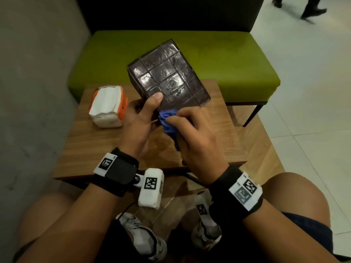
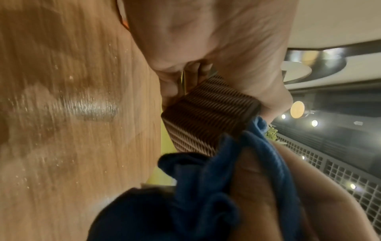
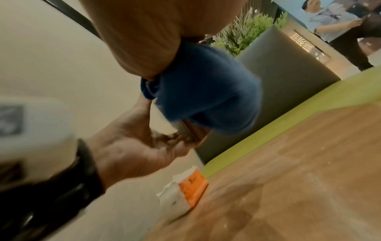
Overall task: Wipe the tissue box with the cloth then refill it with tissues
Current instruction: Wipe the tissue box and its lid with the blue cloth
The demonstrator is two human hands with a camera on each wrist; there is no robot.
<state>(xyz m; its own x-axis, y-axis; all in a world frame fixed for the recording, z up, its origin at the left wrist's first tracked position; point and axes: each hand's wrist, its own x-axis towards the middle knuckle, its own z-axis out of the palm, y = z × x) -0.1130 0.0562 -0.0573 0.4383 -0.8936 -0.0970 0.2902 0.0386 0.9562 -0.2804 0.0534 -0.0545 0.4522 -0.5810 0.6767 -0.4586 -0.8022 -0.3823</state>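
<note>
A dark brown glossy tissue box (image 1: 167,74) with a grid pattern is held tilted above the wooden table (image 1: 91,141). My left hand (image 1: 141,118) grips its near end, thumb on the top face. My right hand (image 1: 191,133) holds a bunched blue cloth (image 1: 168,121) against the box's near edge. In the left wrist view the ribbed end of the box (image 2: 208,114) meets the cloth (image 2: 206,187). The right wrist view shows the cloth (image 3: 206,93) covering most of the box. An opened orange-and-white tissue pack (image 1: 107,106) lies on the table to the left.
A green cushioned bench (image 1: 237,59) stands right behind the table. A grey wall (image 1: 34,73) runs along the left. Pale tiled floor (image 1: 307,111) lies to the right, with a walking person's legs (image 1: 311,8) far off. My knees and shoes are below the table's near edge.
</note>
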